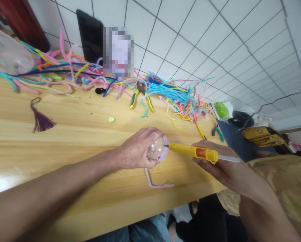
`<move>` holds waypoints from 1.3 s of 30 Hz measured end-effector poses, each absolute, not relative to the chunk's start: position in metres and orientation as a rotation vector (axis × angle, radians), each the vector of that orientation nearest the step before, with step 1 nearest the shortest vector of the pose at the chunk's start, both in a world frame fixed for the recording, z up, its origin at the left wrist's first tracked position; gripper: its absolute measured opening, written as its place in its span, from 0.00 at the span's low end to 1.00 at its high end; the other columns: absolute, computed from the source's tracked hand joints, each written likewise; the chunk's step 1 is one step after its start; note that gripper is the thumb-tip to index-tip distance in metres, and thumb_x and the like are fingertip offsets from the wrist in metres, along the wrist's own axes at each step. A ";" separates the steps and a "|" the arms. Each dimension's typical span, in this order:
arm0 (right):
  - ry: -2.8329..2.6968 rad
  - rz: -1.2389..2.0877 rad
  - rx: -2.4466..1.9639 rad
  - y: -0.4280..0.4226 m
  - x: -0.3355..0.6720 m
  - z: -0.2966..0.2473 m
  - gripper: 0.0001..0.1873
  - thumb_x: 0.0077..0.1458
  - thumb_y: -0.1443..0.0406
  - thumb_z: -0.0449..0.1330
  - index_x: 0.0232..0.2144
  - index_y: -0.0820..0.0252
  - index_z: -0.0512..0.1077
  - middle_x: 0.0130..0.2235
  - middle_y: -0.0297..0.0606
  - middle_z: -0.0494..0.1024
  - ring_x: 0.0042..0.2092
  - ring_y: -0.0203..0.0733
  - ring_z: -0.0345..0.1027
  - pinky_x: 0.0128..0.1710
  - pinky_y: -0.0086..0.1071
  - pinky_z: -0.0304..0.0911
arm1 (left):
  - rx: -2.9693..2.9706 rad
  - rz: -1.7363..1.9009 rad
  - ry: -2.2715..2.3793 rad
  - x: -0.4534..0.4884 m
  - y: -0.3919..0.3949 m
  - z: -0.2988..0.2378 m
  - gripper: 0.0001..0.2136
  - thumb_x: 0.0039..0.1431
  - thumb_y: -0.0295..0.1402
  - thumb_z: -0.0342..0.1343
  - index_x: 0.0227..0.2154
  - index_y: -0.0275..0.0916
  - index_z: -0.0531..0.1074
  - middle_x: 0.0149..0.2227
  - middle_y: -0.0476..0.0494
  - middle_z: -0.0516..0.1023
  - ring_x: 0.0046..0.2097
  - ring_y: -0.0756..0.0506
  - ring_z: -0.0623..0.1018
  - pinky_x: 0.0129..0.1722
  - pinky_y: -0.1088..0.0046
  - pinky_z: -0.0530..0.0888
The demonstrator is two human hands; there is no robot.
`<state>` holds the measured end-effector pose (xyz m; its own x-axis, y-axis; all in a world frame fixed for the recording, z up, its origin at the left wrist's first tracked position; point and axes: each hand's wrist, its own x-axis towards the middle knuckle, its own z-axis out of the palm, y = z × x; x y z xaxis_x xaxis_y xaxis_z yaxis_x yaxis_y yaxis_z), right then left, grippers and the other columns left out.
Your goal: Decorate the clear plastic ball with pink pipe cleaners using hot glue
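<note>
My left hand (pixel 137 148) is closed around a small clear ball (pixel 157 149) with coloured bits inside, held on the wooden table (pixel 72 134). A pale lilac pipe cleaner (pixel 153 181) wraps the ball and trails toward the table's front edge. My right hand (pixel 216 164) grips a yellow glue gun (pixel 194 152) with a white glue stick (pixel 228 158) at its back. The gun's nozzle points left and touches the ball.
Heaps of coloured pipe cleaners (pixel 170 92) lie along the back of the table, with yellow-green pliers (pixel 140 97) among them. A purple tassel (pixel 41 119) lies at left, a clear bubble ball (pixel 6 52) at far left. A yellow bag (pixel 262 136) sits at right.
</note>
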<state>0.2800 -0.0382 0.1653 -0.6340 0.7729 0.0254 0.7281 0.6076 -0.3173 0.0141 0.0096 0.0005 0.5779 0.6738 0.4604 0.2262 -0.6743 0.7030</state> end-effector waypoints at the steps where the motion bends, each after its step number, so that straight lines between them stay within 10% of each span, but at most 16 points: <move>1: -2.664 0.413 -1.258 -0.038 0.280 0.165 0.04 0.73 0.62 0.59 0.42 0.52 0.72 0.37 0.36 0.80 0.34 0.42 0.76 0.32 0.33 0.68 | 2.221 0.987 0.716 0.014 0.010 0.001 0.35 0.52 0.34 0.68 0.63 0.43 0.63 0.62 0.32 0.75 0.64 0.31 0.77 0.64 0.46 0.77; 39: -2.690 0.342 -1.165 -0.037 0.279 0.164 0.04 0.71 0.67 0.59 0.40 0.53 0.70 0.37 0.34 0.79 0.33 0.38 0.75 0.32 0.30 0.67 | 2.221 1.015 0.710 0.014 0.009 -0.001 0.35 0.50 0.33 0.69 0.62 0.39 0.67 0.61 0.30 0.77 0.63 0.30 0.78 0.63 0.47 0.78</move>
<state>0.2793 -0.0371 0.1636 -0.6731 0.7351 0.0817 0.6912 0.6645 -0.2841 0.0140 0.0092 -0.0009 0.5664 0.6703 0.4794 0.2204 -0.6837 0.6957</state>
